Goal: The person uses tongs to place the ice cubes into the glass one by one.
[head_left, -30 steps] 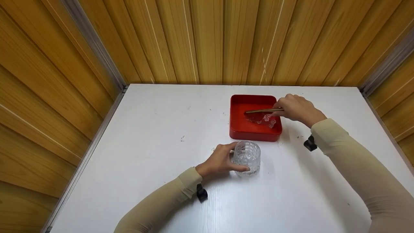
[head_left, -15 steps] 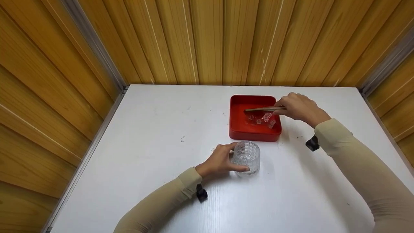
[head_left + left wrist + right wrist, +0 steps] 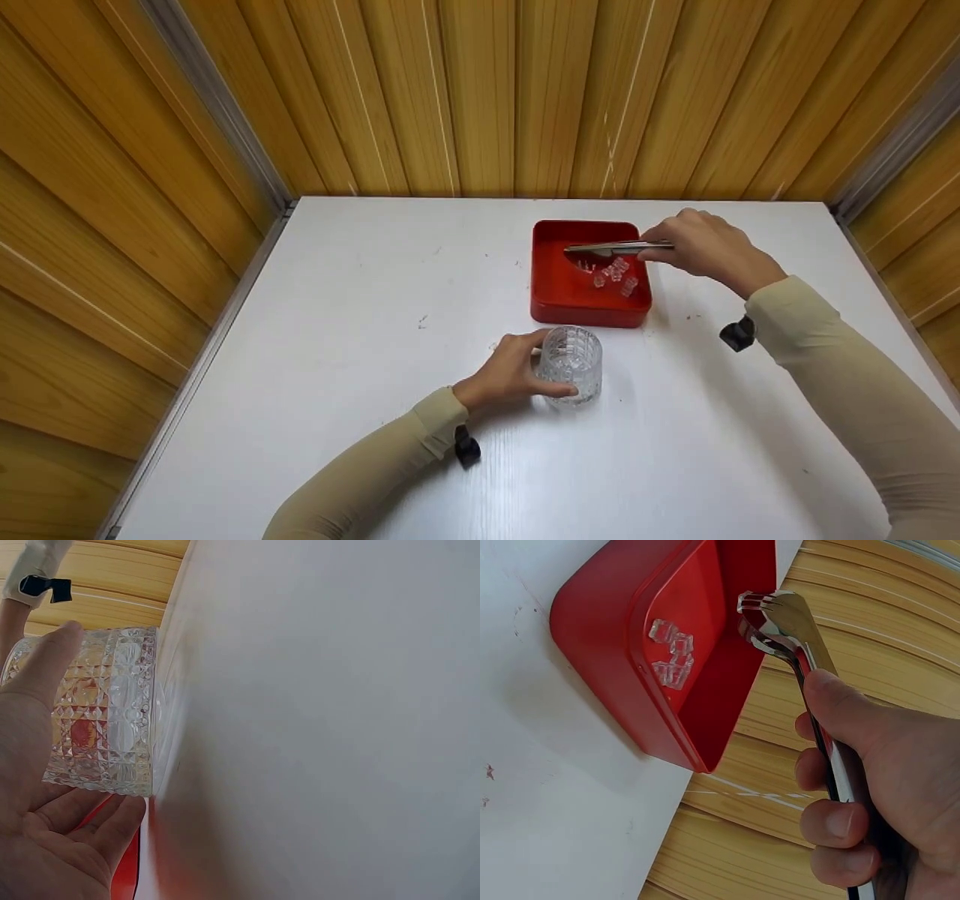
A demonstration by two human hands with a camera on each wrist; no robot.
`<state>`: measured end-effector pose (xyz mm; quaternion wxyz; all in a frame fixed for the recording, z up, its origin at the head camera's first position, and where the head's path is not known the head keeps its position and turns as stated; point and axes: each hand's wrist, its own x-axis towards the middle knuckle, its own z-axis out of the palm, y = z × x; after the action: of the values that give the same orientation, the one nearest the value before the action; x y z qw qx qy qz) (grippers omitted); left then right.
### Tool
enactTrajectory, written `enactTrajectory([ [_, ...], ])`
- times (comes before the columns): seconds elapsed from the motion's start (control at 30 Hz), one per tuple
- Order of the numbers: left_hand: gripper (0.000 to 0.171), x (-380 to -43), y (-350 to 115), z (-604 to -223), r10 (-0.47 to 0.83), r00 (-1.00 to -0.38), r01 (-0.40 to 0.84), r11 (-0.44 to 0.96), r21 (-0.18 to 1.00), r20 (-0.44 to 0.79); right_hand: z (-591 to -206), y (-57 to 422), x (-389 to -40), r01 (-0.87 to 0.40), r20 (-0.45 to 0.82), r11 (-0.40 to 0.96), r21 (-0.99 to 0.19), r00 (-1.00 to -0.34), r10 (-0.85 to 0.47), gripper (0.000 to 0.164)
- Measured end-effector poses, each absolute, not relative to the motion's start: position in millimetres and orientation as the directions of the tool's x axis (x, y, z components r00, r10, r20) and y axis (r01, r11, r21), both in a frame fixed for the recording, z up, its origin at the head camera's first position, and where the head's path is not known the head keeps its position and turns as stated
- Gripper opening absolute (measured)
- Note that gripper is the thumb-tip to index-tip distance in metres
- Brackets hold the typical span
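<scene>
My right hand (image 3: 701,244) grips a pair of metal tongs (image 3: 836,757) with a forked tip. In the right wrist view, a clear cube (image 3: 744,602) appears pinched at the tip, above the red square tray (image 3: 589,313). Several clear ice-like cubes (image 3: 673,652) lie on the tray floor, toward its right side in the head view. My left hand (image 3: 514,371) holds a clear cut-pattern glass (image 3: 572,367), thumb on the near side and fingers round the far side. The glass stands upright on the white table, just in front of the tray, and no cubes show in it.
The white table (image 3: 375,300) extends on all sides of the tray and glass. Wood-look panels (image 3: 480,97) rise behind its back edge and to the left and right. Small dark marks (image 3: 422,322) dot the tabletop.
The right hand and tongs have risen slightly and shifted a little to the right, and the tongs have turned. The left hand and the glass have stayed put.
</scene>
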<state>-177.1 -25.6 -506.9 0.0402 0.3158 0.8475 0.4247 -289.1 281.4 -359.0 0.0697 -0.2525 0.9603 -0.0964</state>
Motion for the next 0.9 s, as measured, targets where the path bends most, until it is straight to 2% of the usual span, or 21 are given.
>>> enactTrajectory([
  [0.53, 0.077, -176, -26, -506, 0.562, -0.809, 0.471, 0.441, 0.764, 0.174, -351, 291, -271, -0.515, 0.007, 0.832, -0.207, -0.851, -0.525, 0.021],
  [0.9, 0.075, -178, -25, -508, 0.561, -0.802, 0.513, 0.475, 0.715, 0.203, -352, 297, -264, -0.513, 0.014, 0.833, -0.208, -0.853, -0.522, 0.011],
])
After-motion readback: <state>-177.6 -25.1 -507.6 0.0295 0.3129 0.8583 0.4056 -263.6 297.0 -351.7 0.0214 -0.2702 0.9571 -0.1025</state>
